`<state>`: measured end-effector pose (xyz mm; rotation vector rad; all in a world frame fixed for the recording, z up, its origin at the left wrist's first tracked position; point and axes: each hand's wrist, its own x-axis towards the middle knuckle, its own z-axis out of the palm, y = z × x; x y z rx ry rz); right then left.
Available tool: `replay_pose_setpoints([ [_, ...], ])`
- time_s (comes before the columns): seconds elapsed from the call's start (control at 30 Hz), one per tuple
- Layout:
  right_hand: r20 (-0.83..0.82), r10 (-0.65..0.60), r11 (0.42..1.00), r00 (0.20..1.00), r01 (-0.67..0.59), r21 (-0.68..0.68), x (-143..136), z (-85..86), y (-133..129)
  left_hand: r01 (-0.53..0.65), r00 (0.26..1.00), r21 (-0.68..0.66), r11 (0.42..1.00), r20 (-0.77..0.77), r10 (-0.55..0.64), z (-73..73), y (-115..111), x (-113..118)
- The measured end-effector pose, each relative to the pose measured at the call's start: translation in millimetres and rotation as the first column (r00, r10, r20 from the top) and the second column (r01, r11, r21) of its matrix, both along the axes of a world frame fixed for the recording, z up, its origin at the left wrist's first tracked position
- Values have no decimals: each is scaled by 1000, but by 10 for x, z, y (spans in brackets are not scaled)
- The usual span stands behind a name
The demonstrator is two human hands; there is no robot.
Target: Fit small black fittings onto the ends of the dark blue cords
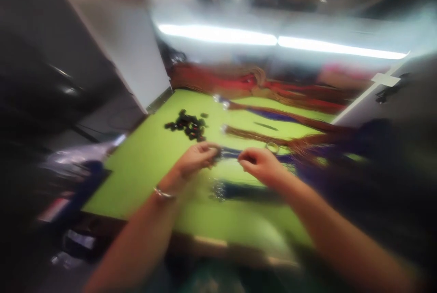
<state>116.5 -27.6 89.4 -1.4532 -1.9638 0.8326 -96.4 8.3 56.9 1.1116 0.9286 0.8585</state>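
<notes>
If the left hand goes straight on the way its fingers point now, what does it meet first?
Probably the right hand: the left hand points across the green table toward it, along a dark blue wire bundle between them. Blur hides the depth.

Both my bare forearms reach forward from the bottom edge, angled inward so the hands nearly meet at centre. My left hand (pixel 196 157) is palm-down, its fingers curled in and pinched together at the tips. A thin bangle circles the left wrist. My right hand (pixel 261 164) faces it, just apart, fingers likewise bent into a loose pinch. Motion blur hides the finer finger positions.
</notes>
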Motion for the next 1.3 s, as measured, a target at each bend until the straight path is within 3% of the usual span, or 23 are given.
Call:
replay_pose_setpoints([
  [0.17, 109, 62, 990, 992, -75, 116, -292, 21, 97, 45, 967, -142, 989, 255, -7, -15, -6, 69],
  [0.27, 216, -12, 968, 976, -43, 249, -281, 30, 104, 46, 955, -182, 982, 295, 10, -17, 10, 61],
  [0.33, 197, -85, 963, 977, 30, 269, -213, 12, 102, 66, 952, -204, 977, 307, 0, -22, 15, 62],
  [0.43, 81, -141, 979, 987, 127, 162, -100, -52, 99, 77, 951, -213, 974, 310, -8, -23, -3, 86],
  [0.63, -187, -177, 984, 966, 172, -42, -34, -108, 78, 103, 968, -230, 968, 249, -44, -40, -27, 117],
  [0.73, -254, -233, 970, 939, 204, -136, -39, -69, 76, 20, 962, -219, 975, 271, 41, -77, 15, 104],
  [0.87, -296, -218, 968, 930, 168, -185, -67, -59, 55, -79, 942, -227, 971, 300, 147, -125, 55, 113],
  [0.97, -307, -159, 978, 939, 106, -180, -112, -113, 33, -81, 937, -223, 972, 316, 151, -125, 21, 177],
  [1.1, -320, -122, 991, 940, 97, -91, -158, -207, 33, 7, 945, -223, 975, 321, 67, -69, -74, 293],
  [1.3, -290, -164, 986, 943, 164, -27, -133, -219, 50, 257, 926, -263, 930, 342, -159, -71, -140, 347],
])
